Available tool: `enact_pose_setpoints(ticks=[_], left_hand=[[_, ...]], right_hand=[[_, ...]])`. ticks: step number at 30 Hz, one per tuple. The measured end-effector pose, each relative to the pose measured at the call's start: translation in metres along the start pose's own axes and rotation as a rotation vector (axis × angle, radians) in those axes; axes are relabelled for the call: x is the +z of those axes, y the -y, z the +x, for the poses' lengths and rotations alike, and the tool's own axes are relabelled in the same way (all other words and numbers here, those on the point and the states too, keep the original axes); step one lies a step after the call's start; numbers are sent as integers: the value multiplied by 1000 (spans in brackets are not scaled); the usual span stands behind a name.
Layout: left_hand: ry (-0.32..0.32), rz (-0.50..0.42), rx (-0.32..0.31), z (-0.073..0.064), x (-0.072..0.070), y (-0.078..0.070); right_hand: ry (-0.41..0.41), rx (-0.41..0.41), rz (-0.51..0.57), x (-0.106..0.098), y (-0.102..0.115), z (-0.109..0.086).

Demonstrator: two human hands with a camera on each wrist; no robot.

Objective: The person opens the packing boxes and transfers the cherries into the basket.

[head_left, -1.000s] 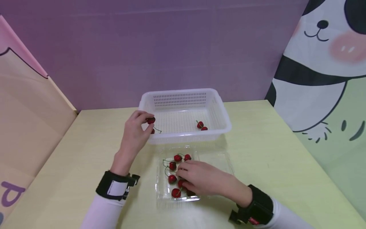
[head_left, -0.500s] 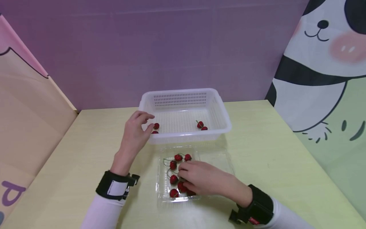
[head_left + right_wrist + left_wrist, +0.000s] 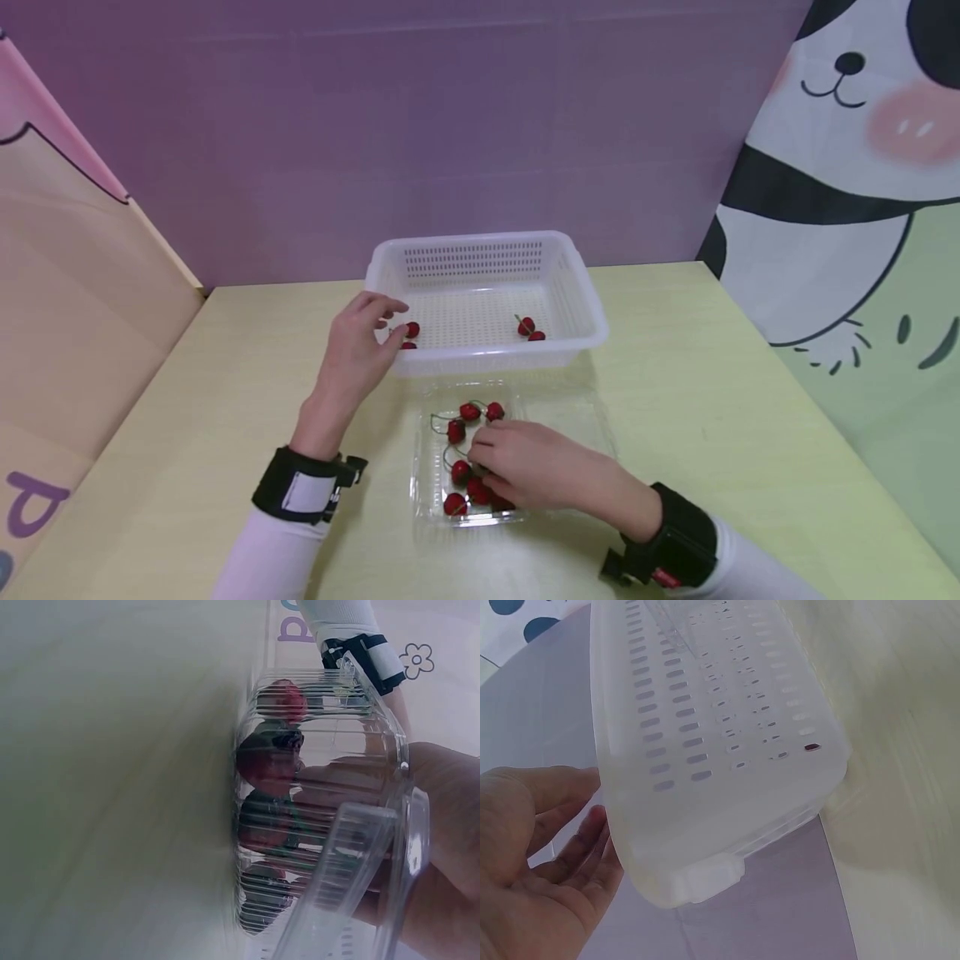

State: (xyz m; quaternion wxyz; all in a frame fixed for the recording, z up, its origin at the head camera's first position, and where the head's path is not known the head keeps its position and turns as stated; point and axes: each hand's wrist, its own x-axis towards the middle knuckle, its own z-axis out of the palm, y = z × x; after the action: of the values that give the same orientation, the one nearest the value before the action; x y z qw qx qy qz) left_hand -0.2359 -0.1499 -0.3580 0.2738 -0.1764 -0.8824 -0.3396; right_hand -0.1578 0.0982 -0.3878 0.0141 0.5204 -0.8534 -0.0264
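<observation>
My left hand (image 3: 356, 342) is over the left front corner of a white slotted plastic basket (image 3: 480, 360), its thumb and fingers apart with nothing between them. Two cherries (image 3: 412, 330) lie just beyond the thumb, inside the basket; another pair of cherries (image 3: 526, 326) sits toward its right. In front stands a clear plastic clamshell box (image 3: 431, 500) holding several red cherries (image 3: 470, 412) with green stems. My right hand (image 3: 536, 462) reaches into the box, its fingertips down among the cherries. Through the box wall in the right wrist view, fingers overlap dark cherries (image 3: 266, 761); I cannot tell whether they pinch one.
The box's clear lid (image 3: 566, 421) lies folded out to the right, below the right forearm. Everything stands on a pale wooden table (image 3: 225, 433). A purple backdrop (image 3: 450, 125) rises behind the basket, with printed cloths on both sides.
The cherry my left hand pinched has been let go and lies in the basket. That hand stays in place. In the box, a few cherries have shifted slightly around my right fingertips.
</observation>
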Motion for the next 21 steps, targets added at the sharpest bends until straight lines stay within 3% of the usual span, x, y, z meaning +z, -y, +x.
enact_pose_setpoints(ticks=[6,21], left_hand=[[46,-13,17,0,2,0],[76,8,20,-1,2,-3]], right_hand=[[4,11,-9,0,1,1],[25,48,52,-3,2,2]])
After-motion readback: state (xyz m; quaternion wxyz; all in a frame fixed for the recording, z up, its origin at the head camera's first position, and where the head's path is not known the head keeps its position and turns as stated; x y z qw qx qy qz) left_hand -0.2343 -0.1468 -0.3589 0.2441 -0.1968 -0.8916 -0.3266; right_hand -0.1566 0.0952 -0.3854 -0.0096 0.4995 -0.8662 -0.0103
